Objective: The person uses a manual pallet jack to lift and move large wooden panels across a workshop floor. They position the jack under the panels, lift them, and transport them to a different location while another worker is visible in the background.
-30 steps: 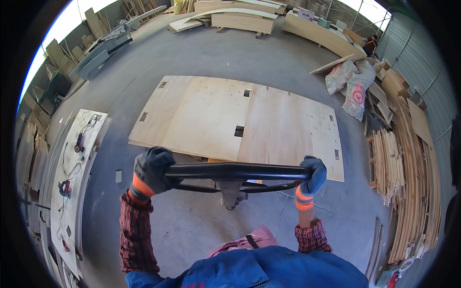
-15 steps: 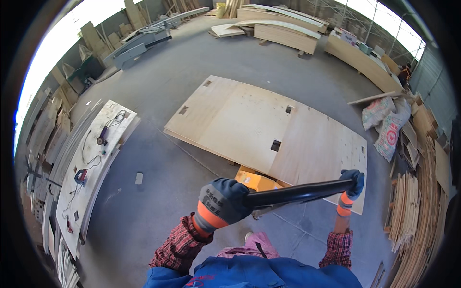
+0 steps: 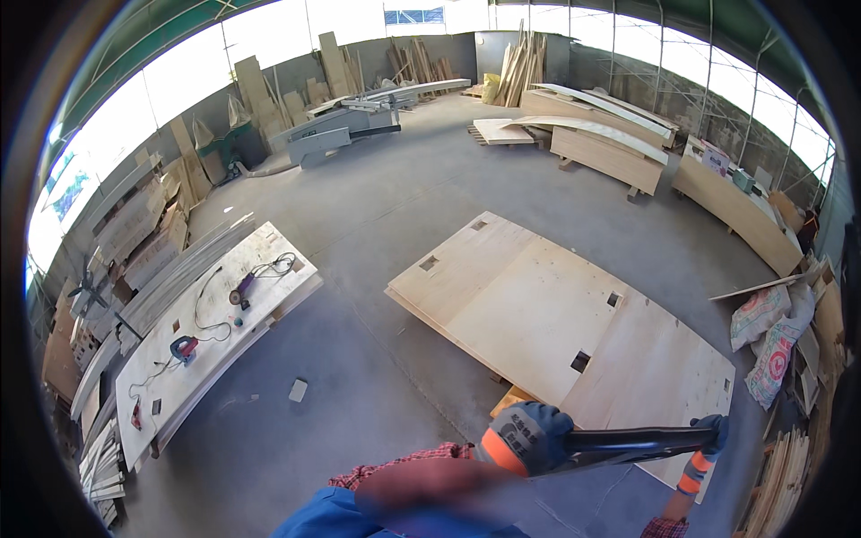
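Both gloved hands are wrapped round a thick black handle bar [image 3: 639, 440], which lies across the lower right. My left hand [image 3: 531, 438], in a grey and dark blue glove with an orange cuff, grips its left end. At the right end my right hand [image 3: 710, 437], in a matching glove, is closed round it. Just beyond the bar lies a large plywood panel [image 3: 511, 291] with rectangular cutouts. A small piece of an orange-yellow object [image 3: 511, 399] shows at the panel's near edge, mostly hidden by my left glove and the panel.
At left, a long white-topped workbench [image 3: 229, 354] carries an angle grinder [image 3: 239, 294], a jigsaw [image 3: 184, 348] and cords. A flat pale piece [image 3: 299, 390] lies on the floor. Stuffed sacks [image 3: 773, 354] and timber strips [image 3: 778, 480] line the right. Stacked boards [image 3: 605, 160] stand far back.
The view has tilted up and swung left, so the panel, bench and bar sit lower and farther right in the picture. Both hands keep their grip on the handle bar.
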Motion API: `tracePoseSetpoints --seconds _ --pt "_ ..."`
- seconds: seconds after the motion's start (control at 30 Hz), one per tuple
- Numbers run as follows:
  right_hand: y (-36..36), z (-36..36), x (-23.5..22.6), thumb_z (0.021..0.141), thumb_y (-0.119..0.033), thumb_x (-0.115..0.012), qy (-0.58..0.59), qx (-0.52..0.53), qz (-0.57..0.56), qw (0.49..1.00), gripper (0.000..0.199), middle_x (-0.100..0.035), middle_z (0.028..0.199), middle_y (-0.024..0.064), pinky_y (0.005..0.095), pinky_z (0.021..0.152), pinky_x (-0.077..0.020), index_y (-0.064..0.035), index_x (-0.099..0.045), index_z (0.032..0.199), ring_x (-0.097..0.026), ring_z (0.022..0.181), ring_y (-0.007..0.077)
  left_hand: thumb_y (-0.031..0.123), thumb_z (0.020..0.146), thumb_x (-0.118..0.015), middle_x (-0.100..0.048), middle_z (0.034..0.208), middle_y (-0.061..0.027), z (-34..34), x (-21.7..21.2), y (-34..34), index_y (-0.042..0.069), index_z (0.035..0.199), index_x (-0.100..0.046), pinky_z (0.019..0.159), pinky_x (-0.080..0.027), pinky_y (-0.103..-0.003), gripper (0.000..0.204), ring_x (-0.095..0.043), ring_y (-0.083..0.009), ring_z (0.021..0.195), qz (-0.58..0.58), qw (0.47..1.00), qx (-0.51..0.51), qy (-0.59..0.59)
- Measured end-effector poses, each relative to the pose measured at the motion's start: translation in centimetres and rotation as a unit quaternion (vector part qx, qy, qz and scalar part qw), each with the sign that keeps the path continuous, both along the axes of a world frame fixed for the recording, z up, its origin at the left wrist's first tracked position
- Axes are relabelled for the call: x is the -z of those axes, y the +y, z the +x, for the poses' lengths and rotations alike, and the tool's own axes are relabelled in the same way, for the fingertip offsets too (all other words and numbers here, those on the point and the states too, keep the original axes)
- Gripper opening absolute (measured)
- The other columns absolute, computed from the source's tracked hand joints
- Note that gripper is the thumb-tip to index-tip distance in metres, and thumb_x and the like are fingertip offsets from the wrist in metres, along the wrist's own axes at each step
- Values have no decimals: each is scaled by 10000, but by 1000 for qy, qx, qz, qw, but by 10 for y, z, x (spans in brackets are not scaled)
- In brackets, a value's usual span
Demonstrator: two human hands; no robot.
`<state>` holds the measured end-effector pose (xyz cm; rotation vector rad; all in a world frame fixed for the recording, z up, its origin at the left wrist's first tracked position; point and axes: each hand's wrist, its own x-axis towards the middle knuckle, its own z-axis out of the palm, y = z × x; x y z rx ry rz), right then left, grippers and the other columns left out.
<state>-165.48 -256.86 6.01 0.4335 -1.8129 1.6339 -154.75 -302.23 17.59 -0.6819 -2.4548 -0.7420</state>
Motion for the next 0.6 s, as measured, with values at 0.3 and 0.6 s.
tracePoseSetpoints --seconds 0.3,0.6 --pt "-43 42 0 975 -256 -452 -42 235 144 961 297 -507 650 30 318 613 -497 -64 -475 750 -503 610 152 269 695 -712 -620 701 -111 -46 -2 -45 106 692 -626 600 -502 -425 184 -628 -314 686 6 998 55 -25" --pt "-143 125 -63 1017 -311 -366 -90 210 -62 972 385 -497 626 47 347 659 -508 -74 -444 725 -480 572 157 190 547 -789 -626 706 -80 -70 -37 -69 122 721 -610 586 -503 -407 258 -615 -307 670 -64 991 112 -40"
